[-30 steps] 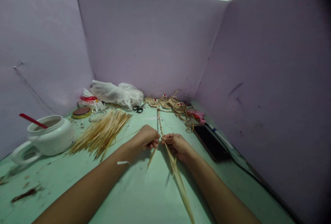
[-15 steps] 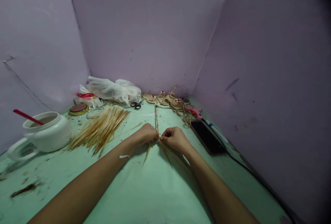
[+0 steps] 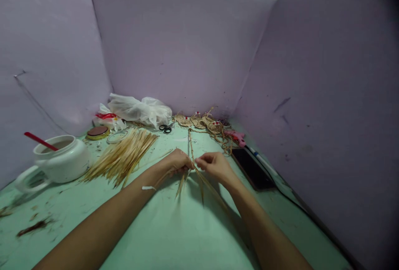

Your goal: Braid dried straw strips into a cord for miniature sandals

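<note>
A thin braided straw cord (image 3: 191,143) runs toward me down the middle of the green table. My left hand (image 3: 181,161) is closed on its near end, the fingers curled around it. From there loose straw strands (image 3: 202,187) fan out over the tabletop, some passing below my right wrist. My right hand (image 3: 216,167) has thumb and forefinger pinched together just right of the braid; whatever is between those fingertips is too small to make out. Left of my left hand lies a bundle of dry straw (image 3: 129,153).
At left stands a white mug (image 3: 67,160) with a red stick in it. Black scissors (image 3: 166,128), a plastic bag (image 3: 140,110) and woven straw pieces (image 3: 183,120) lie along the back wall. A phone (image 3: 252,169) and a pink glue gun (image 3: 236,137) are at right.
My right fingertips have drawn slightly up and away from my left fingers. The loose strands have shifted a little. The whole view has moved slightly; my left hand keeps its grip on the braid.
</note>
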A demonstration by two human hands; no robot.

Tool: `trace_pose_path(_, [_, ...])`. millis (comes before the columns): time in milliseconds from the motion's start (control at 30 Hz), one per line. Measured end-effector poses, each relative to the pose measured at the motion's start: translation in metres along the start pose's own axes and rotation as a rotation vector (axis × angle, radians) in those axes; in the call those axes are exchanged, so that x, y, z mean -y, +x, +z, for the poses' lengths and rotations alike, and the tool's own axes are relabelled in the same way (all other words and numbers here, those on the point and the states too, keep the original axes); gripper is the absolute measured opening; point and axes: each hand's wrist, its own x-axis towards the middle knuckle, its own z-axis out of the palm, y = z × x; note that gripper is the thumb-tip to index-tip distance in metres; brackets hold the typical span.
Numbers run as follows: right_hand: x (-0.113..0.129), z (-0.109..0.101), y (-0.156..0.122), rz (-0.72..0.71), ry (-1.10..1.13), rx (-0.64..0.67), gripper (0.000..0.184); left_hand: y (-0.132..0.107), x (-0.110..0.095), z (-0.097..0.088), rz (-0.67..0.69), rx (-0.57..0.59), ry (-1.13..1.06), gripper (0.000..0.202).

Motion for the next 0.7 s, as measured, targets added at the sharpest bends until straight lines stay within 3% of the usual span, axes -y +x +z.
trace_pose_path(67, [-0.002, -0.001, 0.005, 0.17, 0.3, -0.01, 0.018, 0.001, 0.002, 0.0, 0.017, 0.021, -0.064, 0.014])
trace_pose_path(167, [0.0, 0.002, 0.006, 0.35, 0.582, 0.197, 0.009, 0.002, 0.004, 0.0, 0.048, 0.027, -0.083, 0.013])
trace_pose_path(233, [0.001, 0.006, 0.004, 0.342, 0.585, 0.238, 0.009, 0.002, 0.003, 0.001, 0.047, 0.033, -0.047, 0.011])
trace_pose_path(433, [-0.004, 0.012, 0.006, 0.303, 0.396, 0.161, 0.008, -0.001, 0.0, 0.005, 0.079, -0.081, 0.145, 0.01])
trace_pose_path(500, [-0.005, 0.012, 0.007, 0.288, 0.388, 0.148, 0.005, -0.004, 0.0, 0.003, 0.118, -0.061, 0.206, 0.011])
trace_pose_path(633, [-0.006, 0.015, 0.006, 0.271, 0.413, 0.085, 0.003, -0.011, -0.003, -0.021, 0.061, 0.108, 0.246, 0.018])
trace_pose_path(700, [-0.008, 0.017, 0.006, 0.273, 0.412, 0.079, 0.002, -0.012, -0.004, -0.042, 0.023, 0.097, 0.256, 0.019])
